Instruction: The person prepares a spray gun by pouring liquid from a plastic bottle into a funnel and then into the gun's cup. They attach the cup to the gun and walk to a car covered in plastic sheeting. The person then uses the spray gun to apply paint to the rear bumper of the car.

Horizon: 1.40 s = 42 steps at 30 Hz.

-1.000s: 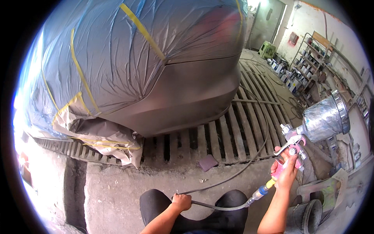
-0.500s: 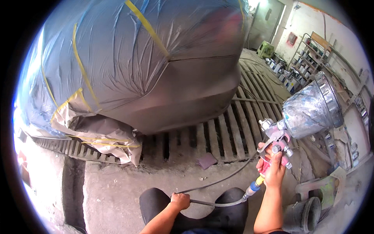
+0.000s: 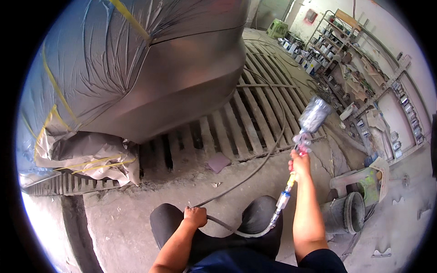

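Observation:
My right hand [image 3: 299, 164] is closed round the handle of a paint spray gun [image 3: 303, 141], held out on an extended arm. On top of the gun sits a clear, paint-smeared cup [image 3: 315, 113]. From the handle's lower end a grey air hose [image 3: 246, 233] loops across to my left hand [image 3: 195, 217], which is wrapped round it above my left knee. Ahead on the left stands a car body [image 3: 182, 82] with a grey painted panel. Plastic film [image 3: 100, 50] and yellow tape cover its upper part, and crumpled masking paper [image 3: 91, 152] its wheel area.
A slatted floor grate [image 3: 255, 116] runs under and beside the car. A purplish pad [image 3: 218, 162] lies at its near edge. To the right are a dark bucket [image 3: 353, 213] and a grimy stool [image 3: 373, 182]. Shelves with cans [image 3: 325, 45] and a green stool [image 3: 277, 28] stand farther back.
My right hand has carried the spray gun forward, away from me, and the arm is straighter. The view has shifted to the right. My left hand still grips the hose.

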### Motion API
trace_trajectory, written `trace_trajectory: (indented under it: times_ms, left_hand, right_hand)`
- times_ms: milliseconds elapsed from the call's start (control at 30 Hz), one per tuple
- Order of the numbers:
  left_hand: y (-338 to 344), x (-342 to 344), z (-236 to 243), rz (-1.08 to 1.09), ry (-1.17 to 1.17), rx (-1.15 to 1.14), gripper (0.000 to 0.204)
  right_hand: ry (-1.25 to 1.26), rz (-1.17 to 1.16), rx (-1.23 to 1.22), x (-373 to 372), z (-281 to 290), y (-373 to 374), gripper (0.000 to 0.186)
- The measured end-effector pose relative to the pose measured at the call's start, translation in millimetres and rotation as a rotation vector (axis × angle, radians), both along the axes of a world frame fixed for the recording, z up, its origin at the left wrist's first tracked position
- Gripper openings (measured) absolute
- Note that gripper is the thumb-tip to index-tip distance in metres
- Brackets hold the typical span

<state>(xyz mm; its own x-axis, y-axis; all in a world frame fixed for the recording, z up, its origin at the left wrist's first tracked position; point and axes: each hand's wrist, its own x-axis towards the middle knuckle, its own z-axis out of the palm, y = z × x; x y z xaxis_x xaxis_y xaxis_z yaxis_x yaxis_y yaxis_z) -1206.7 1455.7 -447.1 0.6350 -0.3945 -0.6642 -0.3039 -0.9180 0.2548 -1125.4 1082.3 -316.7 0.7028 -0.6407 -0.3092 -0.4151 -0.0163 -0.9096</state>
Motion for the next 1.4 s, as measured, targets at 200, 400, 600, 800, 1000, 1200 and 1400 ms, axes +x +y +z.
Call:
trace_trajectory:
  times_ms: [200, 400, 600, 800, 1000, 1200, 1400]
  left_hand:
    - [7, 0, -4, -0.048, -0.037, 0.031, 0.026]
    - [7, 0, -11, -0.053, -0.029, 0.02, 0.024]
    - [13, -2, -23, -0.051, 0.003, 0.029, 0.027]
    - [12, -2, -25, -0.031, -0.017, 0.017, 0.026]
    - [18, -2, -29, 0.001, 0.003, 0.032, 0.026]
    - [20, -1, -32, 0.016, 0.033, 0.039, 0.027]
    - [26, -2, -35, 0.041, 0.055, 0.046, 0.027]
  right_hand:
    - [0.098, 0.022, 0.096, -27, -35, 12, 0.016]
    - [-0.067, -0.027, 0.091, -33, -24, 14, 0.017]
    - [-0.354, 0.056, 0.155, -39, 28, 42, 0.021]
    - [-0.561, 0.445, 0.153, -42, 85, 112, 0.028]
    - [-0.686, 0.96, 0.16, -33, 102, 178, 0.03]
    - [-0.619, 1.105, 0.182, -22, 112, 204, 0.03]
    - [-0.723, 0.979, 0.173, -8, 105, 193, 0.031]
